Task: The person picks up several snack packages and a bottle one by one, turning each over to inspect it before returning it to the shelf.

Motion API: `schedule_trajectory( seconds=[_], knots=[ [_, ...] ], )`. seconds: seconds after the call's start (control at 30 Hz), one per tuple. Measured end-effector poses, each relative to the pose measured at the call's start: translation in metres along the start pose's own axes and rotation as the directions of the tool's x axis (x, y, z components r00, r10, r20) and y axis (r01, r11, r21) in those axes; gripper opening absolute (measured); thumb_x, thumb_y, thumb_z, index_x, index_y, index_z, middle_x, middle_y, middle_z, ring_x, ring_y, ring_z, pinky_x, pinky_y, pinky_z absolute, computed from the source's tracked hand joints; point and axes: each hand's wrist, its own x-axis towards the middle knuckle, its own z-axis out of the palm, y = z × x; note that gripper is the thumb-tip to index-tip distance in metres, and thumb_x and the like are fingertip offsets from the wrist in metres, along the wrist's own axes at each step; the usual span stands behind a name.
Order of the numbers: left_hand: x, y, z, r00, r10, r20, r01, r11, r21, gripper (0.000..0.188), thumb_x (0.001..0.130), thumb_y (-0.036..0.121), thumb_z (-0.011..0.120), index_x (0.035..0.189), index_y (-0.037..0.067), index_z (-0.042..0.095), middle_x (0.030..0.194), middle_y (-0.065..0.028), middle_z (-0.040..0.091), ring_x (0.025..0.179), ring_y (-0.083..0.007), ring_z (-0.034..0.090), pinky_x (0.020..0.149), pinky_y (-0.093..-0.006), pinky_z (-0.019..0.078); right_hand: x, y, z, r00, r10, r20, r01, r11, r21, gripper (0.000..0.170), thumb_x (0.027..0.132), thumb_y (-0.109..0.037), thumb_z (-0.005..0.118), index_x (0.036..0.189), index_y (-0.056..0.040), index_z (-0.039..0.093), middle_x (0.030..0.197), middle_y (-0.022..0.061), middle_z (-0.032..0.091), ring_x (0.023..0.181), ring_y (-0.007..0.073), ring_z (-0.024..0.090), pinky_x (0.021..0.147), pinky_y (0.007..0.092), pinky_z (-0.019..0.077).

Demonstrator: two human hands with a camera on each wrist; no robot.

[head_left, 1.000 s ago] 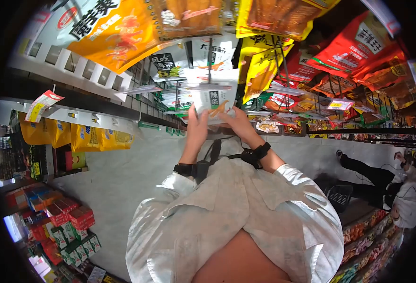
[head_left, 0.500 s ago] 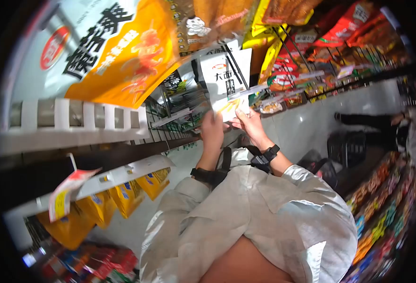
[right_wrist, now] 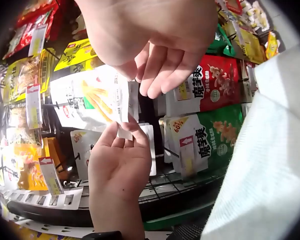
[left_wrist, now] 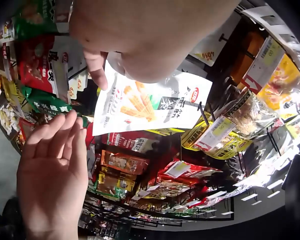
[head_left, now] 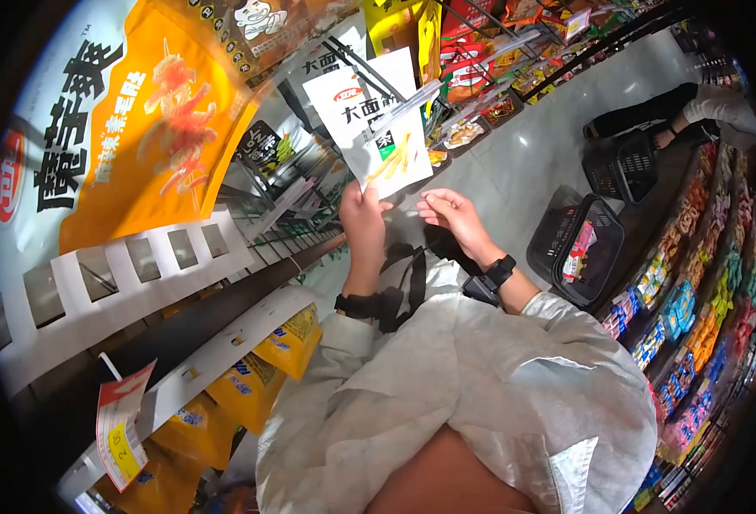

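Note:
A white snack bag [head_left: 374,128] with black lettering and a picture of yellow strips hangs at a metal hook in the head view. The left hand [head_left: 365,236] pinches its bottom corner between thumb and fingers; in the right wrist view that hand [right_wrist: 119,165] is below the bag [right_wrist: 92,97]. Off the bag's lower edge, the right hand [head_left: 464,224] holds nothing, its fingers slightly bent. The left wrist view shows the right hand [left_wrist: 55,175] palm up, apart from the bag [left_wrist: 150,104].
A large orange and white bag [head_left: 151,120] hangs at the left, above a slotted white rail [head_left: 130,274]. Yellow bags [head_left: 250,381] hang lower. Black baskets [head_left: 577,248] stand on the floor at the right, near another person [head_left: 712,107] and candy shelves [head_left: 695,317].
The head view has turned, bringing the baskets into sight. The right hand has let go of the white bag and moved off to its right; the left hand still pinches it.

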Motion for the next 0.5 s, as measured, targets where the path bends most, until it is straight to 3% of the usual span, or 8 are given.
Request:
schedule_trajectory(
  seconds=[0.1,0.2,0.23,0.33,0.37,0.5],
  knots=[
    [-0.006,0.017,0.006,0.997,-0.046,-0.063,0.046,0.999,-0.005,0.02,0.099,0.015,0.056,0.105,-0.004,0.059,0.094,-0.0073,0.066,0.068,-0.0094,0.059,0.059,-0.0233,0.0479,-0.005,0.002,-0.008,1.0,0.028,0.003,-0.028,0.999,-0.027,0.028,0.101,-0.026,0.059,0.118,-0.0041,0.065,0.105,0.0066,0.071,0.09,0.01,0.066,0.082,0.0241,0.0524],
    [0.006,0.009,0.003,0.996,0.048,-0.08,-0.042,0.997,0.072,0.019,0.101,0.018,0.055,0.106,0.0,0.059,0.095,-0.0048,0.065,0.067,-0.0084,0.058,0.061,-0.0241,0.0496,-0.006,0.001,-0.014,0.999,0.024,0.03,-0.023,0.999,-0.039,0.029,0.101,-0.026,0.059,0.118,-0.0042,0.065,0.105,0.006,0.071,0.091,0.0101,0.066,0.082,0.0239,0.0523],
    [0.016,0.005,0.002,0.989,0.008,-0.15,0.012,0.991,0.13,0.02,0.099,0.019,0.057,0.105,0.0,0.061,0.095,-0.0047,0.066,0.064,-0.0086,0.057,0.058,-0.0247,0.049,-0.008,-0.001,-0.016,0.999,0.021,0.042,-0.019,0.999,-0.047,0.028,0.101,-0.025,0.059,0.118,-0.0045,0.065,0.104,0.0056,0.071,0.09,0.0093,0.066,0.082,0.0235,0.0524],
    [0.039,0.004,0.008,0.984,0.069,-0.161,-0.059,0.996,0.061,0.02,0.097,0.018,0.058,0.103,-0.001,0.062,0.091,-0.005,0.065,0.062,-0.0093,0.056,0.057,-0.0246,0.0494,-0.011,-0.008,-0.024,0.995,0.014,0.096,-0.006,0.997,-0.078,0.026,0.101,-0.023,0.059,0.118,-0.0048,0.065,0.104,0.0046,0.071,0.089,0.0078,0.066,0.082,0.0225,0.0526],
    [0.05,-0.004,0.004,0.981,0.114,-0.16,-0.106,0.993,0.055,0.02,0.095,0.017,0.057,0.104,-0.001,0.063,0.085,-0.0025,0.062,0.06,-0.0098,0.055,0.059,-0.0253,0.0528,-0.013,-0.006,-0.03,0.993,0.017,0.118,-0.006,0.996,-0.091,0.026,0.101,-0.023,0.059,0.118,-0.0047,0.065,0.104,0.0046,0.071,0.089,0.0078,0.066,0.083,0.0226,0.0526],
    [0.075,0.001,0.011,0.968,0.113,-0.225,-0.102,0.993,0.06,0.021,0.094,0.018,0.059,0.105,0.0,0.063,0.09,-0.0018,0.058,0.07,-0.0091,0.055,0.064,-0.0297,0.0583,-0.028,-0.008,-0.072,0.985,0.023,0.168,-0.002,0.992,-0.123,0.027,0.101,-0.023,0.057,0.118,-0.0039,0.065,0.107,0.0055,0.07,0.092,0.0097,0.066,0.083,0.0234,0.0522]
  ],
)
